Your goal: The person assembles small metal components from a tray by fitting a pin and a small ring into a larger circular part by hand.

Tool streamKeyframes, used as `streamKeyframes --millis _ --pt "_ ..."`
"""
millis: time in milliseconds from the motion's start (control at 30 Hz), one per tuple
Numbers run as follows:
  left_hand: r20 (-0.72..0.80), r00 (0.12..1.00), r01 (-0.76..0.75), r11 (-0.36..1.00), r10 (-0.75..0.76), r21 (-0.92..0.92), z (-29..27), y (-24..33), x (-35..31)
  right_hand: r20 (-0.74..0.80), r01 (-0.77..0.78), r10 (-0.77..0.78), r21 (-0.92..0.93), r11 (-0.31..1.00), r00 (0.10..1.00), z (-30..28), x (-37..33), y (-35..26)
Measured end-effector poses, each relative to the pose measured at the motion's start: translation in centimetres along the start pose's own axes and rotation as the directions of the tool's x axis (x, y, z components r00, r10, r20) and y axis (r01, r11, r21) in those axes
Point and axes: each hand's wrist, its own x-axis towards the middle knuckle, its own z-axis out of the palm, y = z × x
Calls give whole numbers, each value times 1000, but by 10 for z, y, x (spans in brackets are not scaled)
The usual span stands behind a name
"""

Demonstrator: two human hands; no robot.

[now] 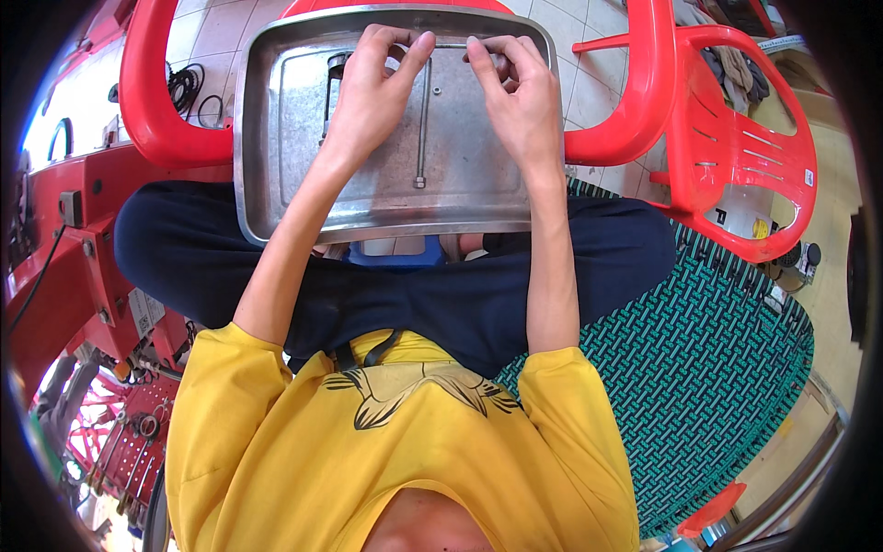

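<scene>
My left hand (380,90) hovers above a shallow metal tray (487,195), its fingers curled and the thumb near the index finger. Across from it, my right hand (522,92) is also closed, thumb toward the bent fingers. Whatever either hand grips is hidden or too small to name. On the tray floor between the hands lies a long thin metal rod (424,133) with a nut-like end toward me. A small nut (437,91) rests just right of the rod. Partly behind my left hand and wrist is a dark, bracket-like metal part (332,78).
The tray sits between the arms of a red plastic chair (175,138), above my crossed legs. Another red chair (736,138) stands at the right, beside a green woven seat (690,368). Red machinery (83,230) is at the left, with a black cable coil (186,87) on the tiles.
</scene>
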Motion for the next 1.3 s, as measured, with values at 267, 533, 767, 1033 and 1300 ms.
streamKeyframes --millis 267,533,767,1033,1300 --pt "-19 1000 -3 1000 3 -2 0 -2 0 -3 28 -28 57 998 1000 -1 1 4" --pt "1 993 -117 992 117 48 1 4 1 -12 6 -5 56 998 1000 0 4 10" --pt "1 999 -40 993 40 107 2 5 -1 -16 22 -21 59 998 1000 -2 3 7" --pt "-14 997 -79 995 80 60 4 0 0 -21 77 -76 65 995 997 -2 3 5" --pt "87 995 50 998 -54 42 0 4 2 -57 108 -102 102 989 993 -2 3 3"
